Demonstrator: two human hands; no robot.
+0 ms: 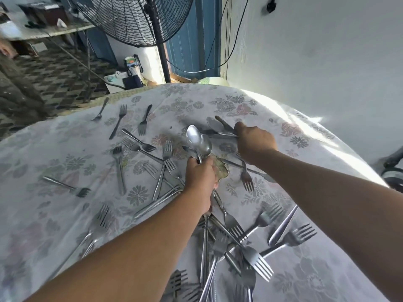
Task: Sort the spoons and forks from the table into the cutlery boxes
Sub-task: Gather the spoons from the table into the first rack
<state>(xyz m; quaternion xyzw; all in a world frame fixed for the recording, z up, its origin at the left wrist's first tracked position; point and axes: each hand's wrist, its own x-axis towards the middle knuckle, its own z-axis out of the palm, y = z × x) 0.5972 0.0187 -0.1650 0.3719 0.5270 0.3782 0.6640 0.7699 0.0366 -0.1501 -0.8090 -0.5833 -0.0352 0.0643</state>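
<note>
My left hand (pixel 200 173) is at the table's middle, closed around the handles of two metal spoons (pixel 197 138) whose bowls stick up and away from me. My right hand (pixel 254 139) reaches farther back and grips the handles of more spoons (pixel 214 125) that lie on the cloth, their bowls pointing left. Several forks (pixel 165 153) are scattered over the floral tablecloth (pixel 65 149) to the left of my hands. A denser heap of forks (pixel 237 234) lies near me, under my left forearm. No cutlery boxes are in view.
A large black standing fan (pixel 139 18) rises behind the table's far edge. A white wall (pixel 316 62) runs along the right. Bags and a white box (pixel 130 77) sit on the floor beyond. A torn patch in the cloth (pixel 221 168) lies beside my left hand.
</note>
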